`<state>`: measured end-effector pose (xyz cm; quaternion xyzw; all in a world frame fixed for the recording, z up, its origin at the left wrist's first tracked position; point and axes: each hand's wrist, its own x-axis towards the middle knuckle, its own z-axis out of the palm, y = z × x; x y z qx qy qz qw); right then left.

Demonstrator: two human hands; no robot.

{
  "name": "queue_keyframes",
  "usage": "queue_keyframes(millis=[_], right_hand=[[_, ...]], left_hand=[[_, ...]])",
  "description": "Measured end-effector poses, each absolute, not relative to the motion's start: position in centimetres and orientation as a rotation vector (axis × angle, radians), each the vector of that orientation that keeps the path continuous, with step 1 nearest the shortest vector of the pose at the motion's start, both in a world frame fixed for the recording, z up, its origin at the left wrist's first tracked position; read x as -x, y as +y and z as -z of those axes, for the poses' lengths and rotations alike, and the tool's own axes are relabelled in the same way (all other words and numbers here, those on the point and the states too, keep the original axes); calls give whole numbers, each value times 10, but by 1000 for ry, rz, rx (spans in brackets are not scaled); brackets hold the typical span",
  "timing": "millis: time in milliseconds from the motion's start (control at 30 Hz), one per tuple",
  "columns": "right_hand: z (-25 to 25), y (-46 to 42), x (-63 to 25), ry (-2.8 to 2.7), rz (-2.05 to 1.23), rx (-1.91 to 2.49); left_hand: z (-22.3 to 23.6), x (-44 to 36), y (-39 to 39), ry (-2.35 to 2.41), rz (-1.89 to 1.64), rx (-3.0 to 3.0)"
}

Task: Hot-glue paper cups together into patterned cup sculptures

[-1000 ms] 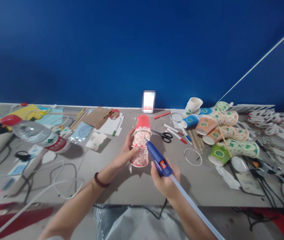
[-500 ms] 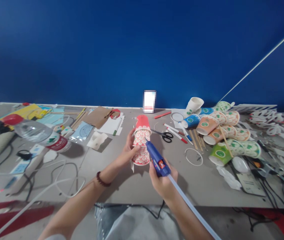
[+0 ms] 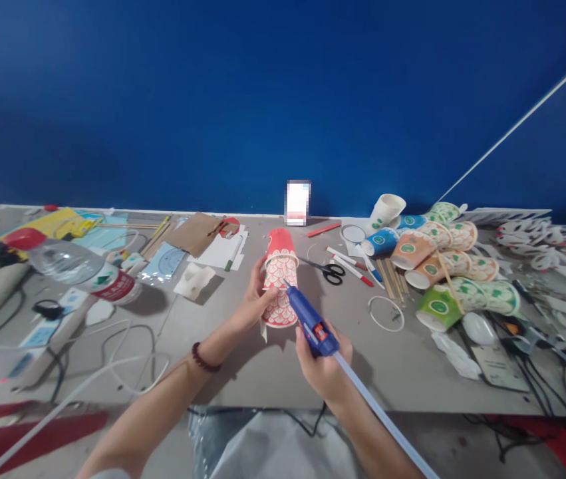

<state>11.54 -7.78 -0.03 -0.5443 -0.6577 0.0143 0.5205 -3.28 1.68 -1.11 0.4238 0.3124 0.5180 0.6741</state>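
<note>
In the middle of the head view, my left hand (image 3: 259, 298) is closed around the left side of some joined red paper cups (image 3: 281, 303), which carry a white scale pattern. The cup at the far end is plain red. My right hand (image 3: 323, 359) grips a blue glue gun (image 3: 310, 316) with a long white glue stick (image 3: 382, 412) running out of its back. The gun's nozzle points at the patterned cups near my left thumb; whether it touches them I cannot tell. A small pale strip hangs from the cups' lower left.
Black scissors (image 3: 333, 273), several markers (image 3: 352, 266) and wooden sticks (image 3: 391, 279) lie to the right, beside piled paper cups (image 3: 439, 307). Leftward are a water bottle (image 3: 78, 266), a power strip (image 3: 46, 339), cables and brown cardboard (image 3: 193, 233). A pixelated upright screen (image 3: 297, 203) stands by the blue wall.
The glue gun's nozzle has shifted slightly left across the cups. The cups have moved a little left too, and both hands keep their hold.
</note>
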Motion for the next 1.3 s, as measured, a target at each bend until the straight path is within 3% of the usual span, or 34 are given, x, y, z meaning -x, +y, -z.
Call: queue_keyframes(millis=[100, 433, 933, 1300], right_hand=[[8, -80, -114, -1463, -125, 1326], [-15, -81, -121, -1126, -861, 1246], [-10, -80, -122, -1046, -1030, 1217], [2, -77, -149, -900, -1403, 1030]], left_hand=[[9, 33, 17, 692, -1174, -955], [5, 34, 16, 696, -1174, -1008], [6, 36, 16, 697, -1138, -1038], [11, 44, 32, 918, -1305, -983]])
